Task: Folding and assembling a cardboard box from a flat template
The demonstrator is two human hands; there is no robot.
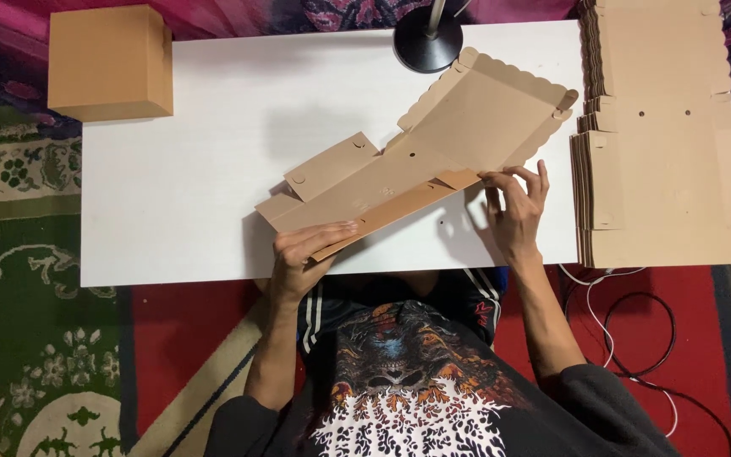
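A flat die-cut cardboard blank [420,165] lies slanted across the middle of the white table [205,169], smooth tan, with scalloped edges on its far panel and small round holes and tabs along its flaps. The left hand [302,258] grips its near long edge, fingers curled together over the folded strip, thumb beneath. The right hand [516,211] pinches the strip's other end, fingertips spread slightly and pressed on the board. To the right, partly on the table's edge, sits a stack [674,135] of the same flat blanks, its layered edges showing. At the far left corner stands a finished box [110,61], plain and cube-like. A round black lamp base [427,44] rests at the far edge, just touching the blank's scalloped panel.
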